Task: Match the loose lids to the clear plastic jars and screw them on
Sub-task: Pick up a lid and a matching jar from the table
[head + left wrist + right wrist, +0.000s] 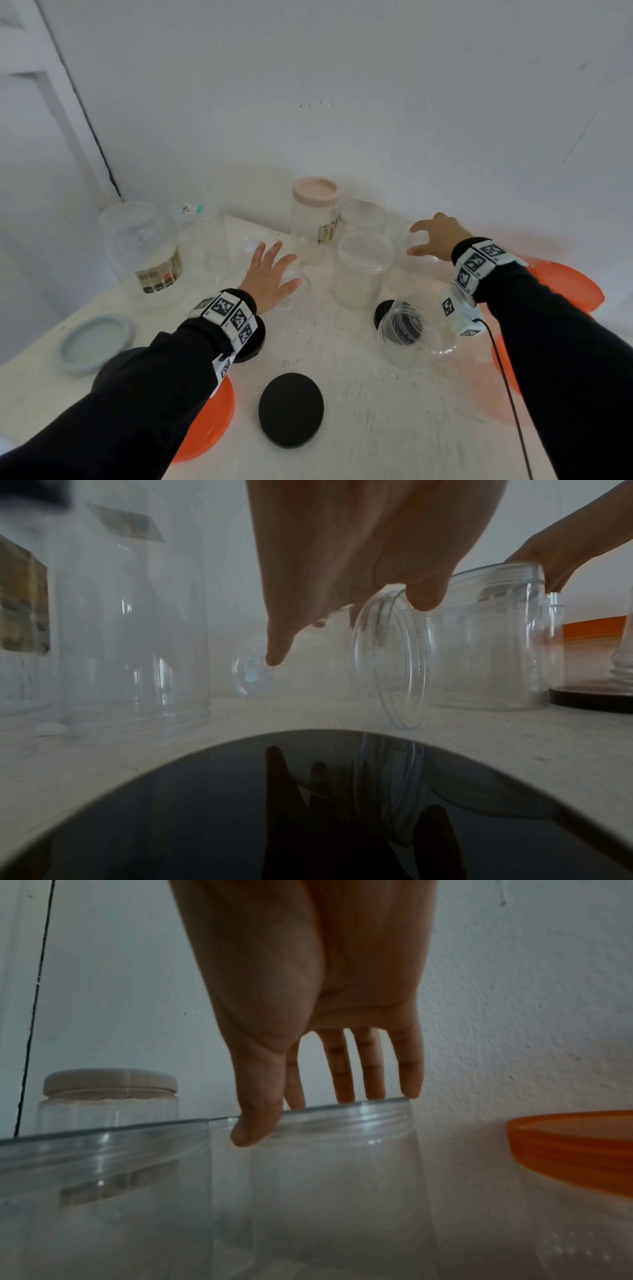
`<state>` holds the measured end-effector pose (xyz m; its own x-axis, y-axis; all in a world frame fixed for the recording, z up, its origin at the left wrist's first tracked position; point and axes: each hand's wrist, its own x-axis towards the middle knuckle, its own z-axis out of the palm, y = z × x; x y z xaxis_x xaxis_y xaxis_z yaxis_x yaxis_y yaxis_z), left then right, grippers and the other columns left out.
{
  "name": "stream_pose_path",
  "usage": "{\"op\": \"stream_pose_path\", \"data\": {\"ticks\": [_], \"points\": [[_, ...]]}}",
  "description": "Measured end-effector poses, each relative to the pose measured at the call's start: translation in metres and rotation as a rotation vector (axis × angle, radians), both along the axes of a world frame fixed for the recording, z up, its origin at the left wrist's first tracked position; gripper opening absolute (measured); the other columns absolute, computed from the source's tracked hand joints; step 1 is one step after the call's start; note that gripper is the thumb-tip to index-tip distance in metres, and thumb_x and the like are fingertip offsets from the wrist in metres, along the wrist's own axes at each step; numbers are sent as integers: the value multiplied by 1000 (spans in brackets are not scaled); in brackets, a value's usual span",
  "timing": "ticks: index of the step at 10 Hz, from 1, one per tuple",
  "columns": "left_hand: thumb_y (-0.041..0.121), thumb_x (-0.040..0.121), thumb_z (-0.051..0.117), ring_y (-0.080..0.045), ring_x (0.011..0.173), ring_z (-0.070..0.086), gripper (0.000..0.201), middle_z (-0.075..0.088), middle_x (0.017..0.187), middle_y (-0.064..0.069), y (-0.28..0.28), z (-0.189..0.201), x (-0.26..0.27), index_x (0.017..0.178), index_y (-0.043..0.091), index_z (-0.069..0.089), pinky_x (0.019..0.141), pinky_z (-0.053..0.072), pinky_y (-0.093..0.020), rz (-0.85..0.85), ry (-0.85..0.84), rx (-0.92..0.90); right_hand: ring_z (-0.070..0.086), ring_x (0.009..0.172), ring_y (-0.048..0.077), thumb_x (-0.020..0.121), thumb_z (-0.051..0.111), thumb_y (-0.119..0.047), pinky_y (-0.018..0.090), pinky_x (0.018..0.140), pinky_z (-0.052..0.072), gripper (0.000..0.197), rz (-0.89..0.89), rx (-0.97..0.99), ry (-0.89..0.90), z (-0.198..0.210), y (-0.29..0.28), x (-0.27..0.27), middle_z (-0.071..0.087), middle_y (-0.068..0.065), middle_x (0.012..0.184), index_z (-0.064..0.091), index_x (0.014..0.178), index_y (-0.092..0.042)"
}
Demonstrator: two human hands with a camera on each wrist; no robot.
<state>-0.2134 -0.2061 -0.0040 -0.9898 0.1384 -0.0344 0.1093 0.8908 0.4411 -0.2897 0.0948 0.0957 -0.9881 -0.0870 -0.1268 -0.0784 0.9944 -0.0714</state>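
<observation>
Right now my left hand (270,277) lies on a clear jar (390,664) that is tipped on its side on the white worktop (342,394). My fingers are spread, and my thumb (424,596) hooks over the jar's rim, so the grip is loose. My right hand (308,1001) sits on top of an upright clear jar (342,1177) near the wall. Its fingers are straight and apart, with the tips touching the rim. A pink-lidded jar (315,209) stands behind. Loose lids lie close to me: a black lid (291,409), an orange lid (212,421) partly under my sleeve, and a pale blue lid (96,342). The see-through jars blur together, so I can't count them.
</observation>
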Motion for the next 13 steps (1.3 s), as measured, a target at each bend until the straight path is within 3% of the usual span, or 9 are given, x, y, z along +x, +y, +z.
{"op": "stream_pose_path", "data": {"ticks": [2,3,4,5,6,8,11,13], "points": [[43,96,38,-25,140,-22,57,-10,156,-2,0,1,0,146,24,18,114,-2,-43,2,-4,2,30,135,31,91,58,-29,36,109,24,63,26,29,-36,3,0,-2,34,16,147,28,146,-19],[43,96,39,-25,140,-22,57,-9,156,-1,-1,0,0,145,24,19,114,-1,-43,3,-2,7,35,132,29,91,58,-18,34,107,26,62,57,88,-12,3,-1,-3,39,15,143,30,146,-18],[43,96,39,-25,140,-22,57,-9,156,-1,-1,0,0,145,24,19,114,-2,-42,4,-2,7,45,117,28,81,71,-24,40,93,41,57,55,136,27,3,-4,-1,44,10,128,44,131,-20],[42,96,39,-25,140,-21,57,-8,156,-1,-1,1,1,145,24,19,113,-3,-41,6,0,12,48,109,27,78,73,-28,37,82,42,49,71,194,37,3,-7,-1,43,7,121,45,119,-21],[42,96,39,-25,140,-21,57,-8,156,-1,-1,1,1,145,24,19,113,-4,-41,7,1,9,49,105,27,78,73,-28,37,80,42,47,86,181,52,4,-8,-1,45,6,117,46,116,-20],[42,96,39,-25,140,-22,57,-9,156,-1,0,0,0,145,24,19,114,-2,-41,9,2,10,49,105,27,78,73,-20,40,90,45,44,143,16,44,1,-7,-3,49,9,117,53,118,-19],[41,96,40,-24,140,-22,56,-8,156,-1,1,0,1,145,24,20,114,-1,-42,11,8,23,45,120,25,85,66,-26,31,97,34,52,142,-75,-38,9,-3,6,46,10,134,47,133,-17],[41,95,41,-26,140,-21,57,-7,156,-2,1,-1,0,145,22,21,113,-3,-41,14,21,15,47,114,19,87,61,-35,25,90,35,50,190,-213,90,34,0,51,48,6,133,47,130,-16]]}}
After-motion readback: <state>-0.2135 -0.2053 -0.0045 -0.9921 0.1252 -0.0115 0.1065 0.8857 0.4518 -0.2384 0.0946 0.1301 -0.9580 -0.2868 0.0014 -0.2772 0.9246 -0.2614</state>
